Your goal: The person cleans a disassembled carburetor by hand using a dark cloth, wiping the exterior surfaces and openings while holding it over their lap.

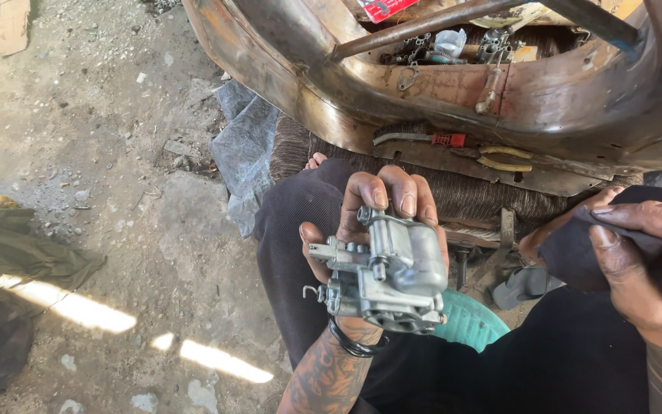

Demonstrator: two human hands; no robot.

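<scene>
Dirt floor behind; left hand (362, 222) grips carburetor (388, 272), right hand (641, 268) clutches half-cropped cloth (576, 257).

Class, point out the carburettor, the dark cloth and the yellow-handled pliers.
carburettor (400, 276), head view, on its grey metal body.
dark cloth (576, 257), head view, on its bare fold.
pliers (503, 158), head view, on the yellow handles.

Your left hand (381, 222) is raised palm-up, fingers curled closed in a grip; your right hand (645, 280) is pinched shut, thumb against fingertips.
</scene>
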